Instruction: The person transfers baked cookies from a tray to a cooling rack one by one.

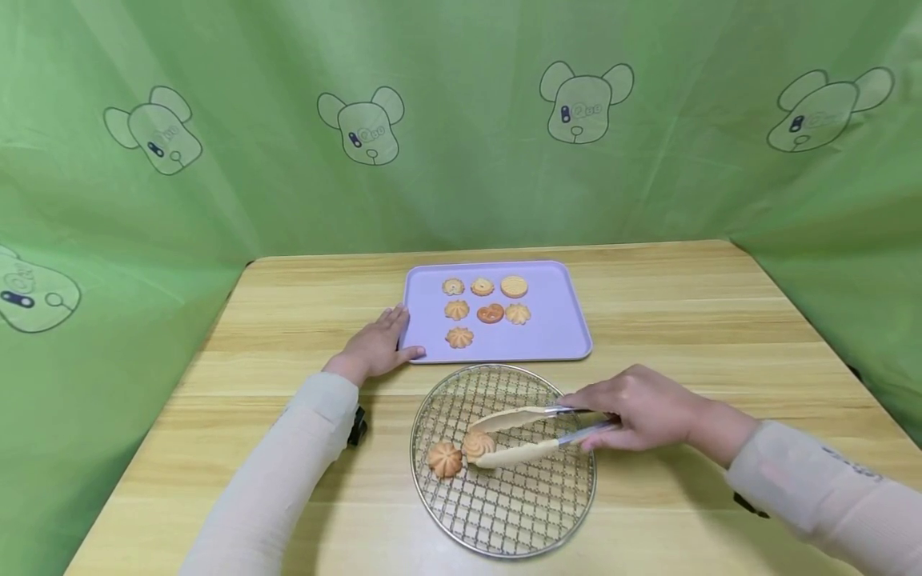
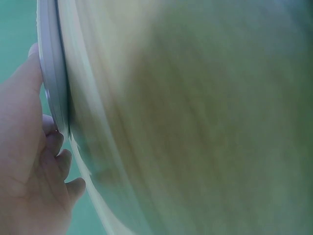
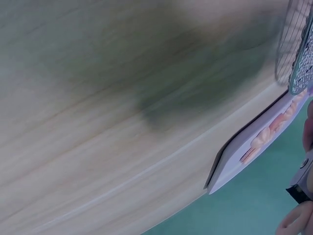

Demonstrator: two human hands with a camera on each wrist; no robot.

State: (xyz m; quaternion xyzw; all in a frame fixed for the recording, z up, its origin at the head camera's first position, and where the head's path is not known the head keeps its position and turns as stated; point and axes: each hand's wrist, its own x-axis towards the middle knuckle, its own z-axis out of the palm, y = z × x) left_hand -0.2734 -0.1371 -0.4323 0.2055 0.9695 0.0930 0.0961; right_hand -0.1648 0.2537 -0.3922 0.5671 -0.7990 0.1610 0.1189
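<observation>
My right hand [image 1: 644,412] grips metal tongs [image 1: 576,433] with beige tips. Those tips lie on either side of a round swirled cookie [image 1: 479,445] over the round wire rack [image 1: 504,554]. Beside it on the mesh, a browner fluted cookie [image 1: 445,460] lies to the left. My left hand [image 1: 374,346] rests against the left edge of the lilac tray [image 1: 558,320], thumb at its near corner. The left wrist view shows its relaxed fingers at the tray rim [image 2: 53,63]. Only part of the right hand shows in the right wrist view, at the right edge.
Several cookies lie on the tray, among them a pretzel-shaped one [image 1: 491,313], a ridged round one [image 1: 515,286] and a fluted one [image 1: 458,338]. The wooden table [image 1: 663,320] extends around both tray and rack. A green curtain [image 1: 461,200] hangs behind and at both sides.
</observation>
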